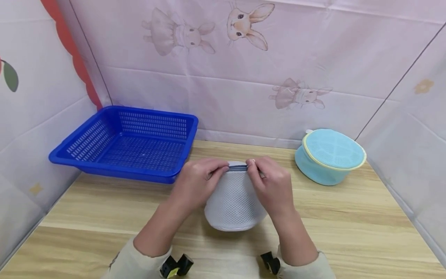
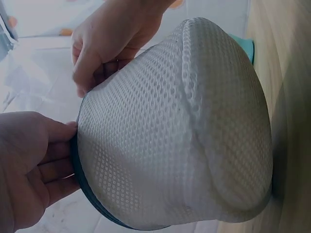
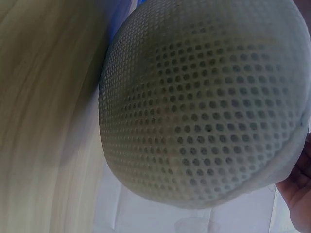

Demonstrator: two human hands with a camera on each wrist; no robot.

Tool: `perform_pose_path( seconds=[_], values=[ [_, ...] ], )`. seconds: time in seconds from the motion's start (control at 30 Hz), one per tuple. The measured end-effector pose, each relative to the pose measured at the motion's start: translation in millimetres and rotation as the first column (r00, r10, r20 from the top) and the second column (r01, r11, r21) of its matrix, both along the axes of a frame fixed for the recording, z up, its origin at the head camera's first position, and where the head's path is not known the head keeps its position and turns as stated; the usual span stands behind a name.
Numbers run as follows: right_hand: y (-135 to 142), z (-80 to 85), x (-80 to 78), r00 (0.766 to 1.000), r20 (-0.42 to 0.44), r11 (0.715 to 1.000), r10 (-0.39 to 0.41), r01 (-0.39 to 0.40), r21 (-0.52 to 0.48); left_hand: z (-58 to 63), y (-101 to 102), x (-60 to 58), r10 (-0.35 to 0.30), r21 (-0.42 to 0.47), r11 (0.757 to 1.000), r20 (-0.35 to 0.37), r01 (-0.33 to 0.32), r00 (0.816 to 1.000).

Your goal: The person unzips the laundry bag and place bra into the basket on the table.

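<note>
In the head view, the left hand (image 1: 199,176) and right hand (image 1: 274,182) pinch the zip (image 1: 238,168) of one white bag (image 1: 236,203) at centre (one blue basket (image 1: 122,173) at left, one light-blue bag (image 1: 332,151) at right); working the zip seems the step, calling next for a firm hold. The left wrist view shows both hands at the zip; the right wrist view hides their grip.

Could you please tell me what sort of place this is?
Probably a small indoor work corner, perhaps staged: a wood-grain table, rabbit-print sheeting rising behind it like a wall, and household things such as a white mesh bag.
</note>
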State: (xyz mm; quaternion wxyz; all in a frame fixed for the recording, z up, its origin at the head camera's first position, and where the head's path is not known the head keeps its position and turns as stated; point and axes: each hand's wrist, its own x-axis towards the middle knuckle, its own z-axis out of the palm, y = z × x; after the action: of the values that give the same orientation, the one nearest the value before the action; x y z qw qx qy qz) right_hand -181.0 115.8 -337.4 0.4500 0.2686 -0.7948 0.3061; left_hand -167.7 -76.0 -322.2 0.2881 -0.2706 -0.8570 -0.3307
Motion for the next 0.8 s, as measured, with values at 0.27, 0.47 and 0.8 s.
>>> perform_pose_path(
  seconds=[0.27, 0.47, 0.8],
  values=[
    [-10, -2.8, 4.1, 0.998, -0.036, 0.998, 0.052, -0.050, 0.045, -5.4, 8, 2.7, -0.101, -0.006, 0.995, -0.060, 0.101, 0.993],
    [-14, -4.3, 5.6, 0.995, -0.041, 0.995, 0.091, -0.089, 0.049, -6.8, 9, 3.9, -0.084, -0.012, 0.996, -0.089, 0.084, 0.992],
    [-9, -3.2, 4.8, 0.997, -0.035, 0.998, 0.064, -0.063, 0.018, -4.1, 4, 2.7, -0.076, 0.024, 0.997, -0.082, 0.078, 0.994]
  ],
)
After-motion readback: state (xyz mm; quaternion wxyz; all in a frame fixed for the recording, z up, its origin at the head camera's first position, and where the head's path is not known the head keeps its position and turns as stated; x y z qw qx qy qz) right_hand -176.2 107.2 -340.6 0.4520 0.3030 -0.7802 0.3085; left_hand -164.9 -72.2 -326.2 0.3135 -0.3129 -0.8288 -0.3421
